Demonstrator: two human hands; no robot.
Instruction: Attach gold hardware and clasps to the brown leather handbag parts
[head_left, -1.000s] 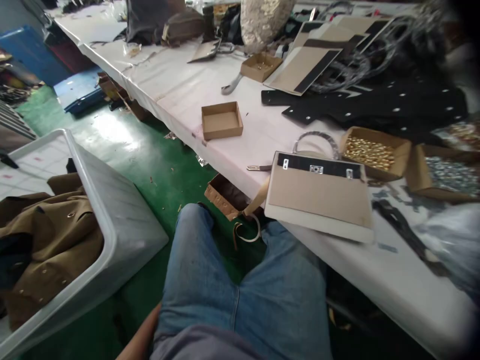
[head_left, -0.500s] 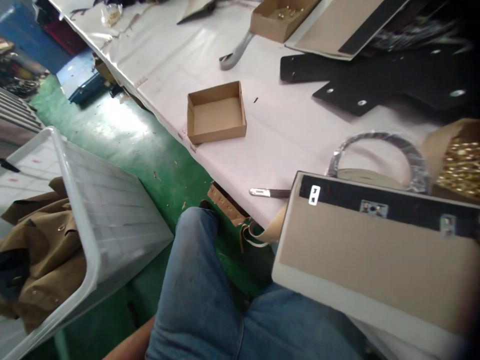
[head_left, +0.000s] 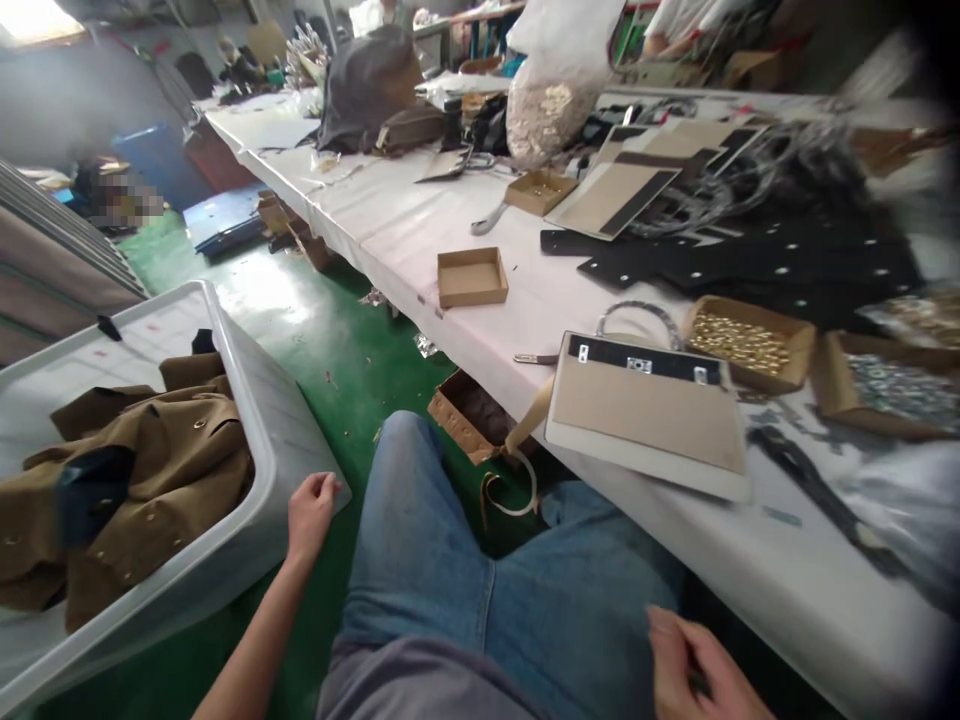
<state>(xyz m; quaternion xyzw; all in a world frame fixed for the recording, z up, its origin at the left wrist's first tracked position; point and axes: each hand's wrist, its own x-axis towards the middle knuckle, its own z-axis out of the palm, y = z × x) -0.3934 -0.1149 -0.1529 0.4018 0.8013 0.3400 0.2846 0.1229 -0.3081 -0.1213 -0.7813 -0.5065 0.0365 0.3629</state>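
Note:
My left hand (head_left: 309,512) hangs over the green floor beside the white bin (head_left: 214,300), its fingers curled closed with nothing visible in them. At the lower right, my right hand (head_left: 697,665) is above my thigh and below the table edge; its fingers are loosely bent, with a gap between them and nothing held. Nearest to it on the table lies a flat beige panel (head_left: 645,405) with a pale border and a black strip that carries metal fittings. A small metal-ended tool (head_left: 536,358) lies by the panel's left corner.
Brown fabric pieces (head_left: 172,440) fill the bin at left. On the table (head_left: 397,230) are an empty cardboard tray (head_left: 472,278), a box of gold-coloured hardware (head_left: 739,340), a box of silver-coloured hardware (head_left: 900,385) and black pieces (head_left: 675,262). An open carton (head_left: 469,415) is under the edge.
The view has tilted up and widened, showing more of the table and the room. Both hands have come into view; only a forearm showed before. The beige panel now appears farther off.

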